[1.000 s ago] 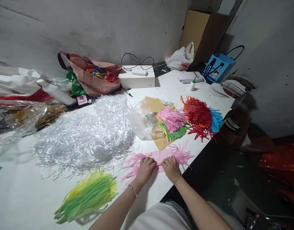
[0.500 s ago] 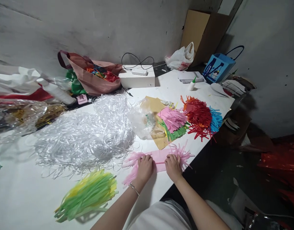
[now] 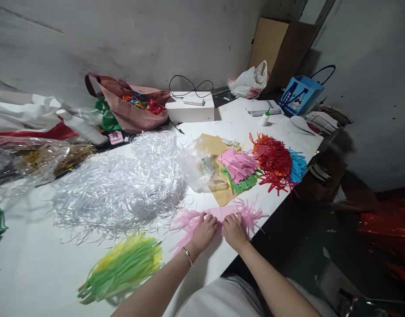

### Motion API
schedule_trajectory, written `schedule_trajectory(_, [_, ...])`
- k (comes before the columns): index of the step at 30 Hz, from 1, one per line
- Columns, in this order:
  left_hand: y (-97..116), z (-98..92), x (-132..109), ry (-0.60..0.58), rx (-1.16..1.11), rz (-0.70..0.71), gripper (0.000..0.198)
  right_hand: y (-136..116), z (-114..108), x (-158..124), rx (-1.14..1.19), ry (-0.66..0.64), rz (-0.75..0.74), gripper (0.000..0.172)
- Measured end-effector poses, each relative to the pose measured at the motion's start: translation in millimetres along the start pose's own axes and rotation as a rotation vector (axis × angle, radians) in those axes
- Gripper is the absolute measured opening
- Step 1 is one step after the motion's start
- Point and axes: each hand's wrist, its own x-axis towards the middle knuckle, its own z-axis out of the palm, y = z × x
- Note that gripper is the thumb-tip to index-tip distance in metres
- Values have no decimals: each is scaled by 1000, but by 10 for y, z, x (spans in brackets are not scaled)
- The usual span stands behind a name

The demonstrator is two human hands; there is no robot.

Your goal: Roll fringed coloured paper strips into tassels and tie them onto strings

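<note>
A sheet of pink tissue paper (image 3: 222, 211) with fringed ends lies flat near the table's front edge. My left hand (image 3: 205, 230) and my right hand (image 3: 234, 229) rest on its middle, close together, fingers curled down on the paper's near part. What lies under the fingertips is hidden. To the left is a bundle of green and yellow tissue fringe (image 3: 123, 268). Behind my hands are a folded pink fringe (image 3: 238, 164) over green strips (image 3: 245, 184), and a red fringe bundle (image 3: 274, 156) beside blue strips (image 3: 297, 165).
A heap of white ribbon string (image 3: 123, 189) spreads over the table's left middle. A clear plastic bag (image 3: 196, 169) lies on brown paper (image 3: 218, 198). Farther back stand a white box (image 3: 191, 113), a pink cloth bag (image 3: 123, 110), a glue bottle (image 3: 264, 118) and a blue bag (image 3: 301, 94).
My hands have slid toward each other along the pink paper, the left one to the right and the right one slightly left. The camera view has shifted slightly.
</note>
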Motion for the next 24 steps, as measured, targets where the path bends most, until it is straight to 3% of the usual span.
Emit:
schedule_trajectory(5, [-6, 19, 36, 27, 1, -21, 19, -17, 101, 58, -37, -15, -73, 10])
schedule_trajectory(11, [159, 146, -233, 17, -41, 97, 20, 84, 61, 167, -43, 35, -80, 19])
schedule_trajectory(18, [169, 382, -385, 124, 48, -172, 36, 459, -387, 252, -26, 271, 156, 21])
schedule_trajectory(24, [133, 315, -384, 109, 77, -278, 42, 1008, -845, 54, -72, 566, 380, 35])
